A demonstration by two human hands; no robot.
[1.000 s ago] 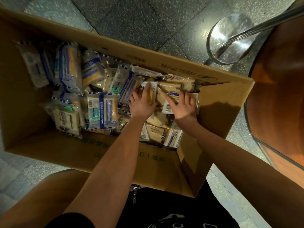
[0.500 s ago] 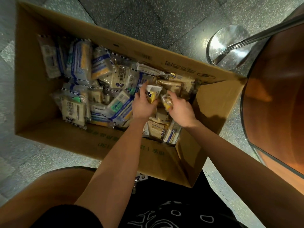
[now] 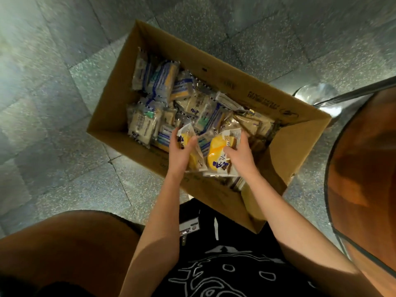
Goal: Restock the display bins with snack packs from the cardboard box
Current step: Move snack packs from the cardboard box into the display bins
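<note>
Both lifted since before — left hand [image 3: 179,156] pinches one yellow pack [image 3: 185,138], right hand [image 3: 241,156] another; print illegible.

place: shop | signs: cardboard box [image 3: 297,146] of snack packs [image 3: 143,129]; stone floor [image 3: 53,108]; curved display bin [image 3: 364,159]

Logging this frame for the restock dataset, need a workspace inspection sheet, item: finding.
Surface: speckled tiled floor; open cardboard box stands on it.
Job's things: snack packs piled loose in the box; display bins not identifiable.
Clutter: nothing seen.
Grippers: left hand grips left yellow pack; right hand grips right yellow pack; both over the box.
Cables: nothing seen.
Surroundings: brown round surface at right, another at lower left; shiny metal base beyond the box.
</note>
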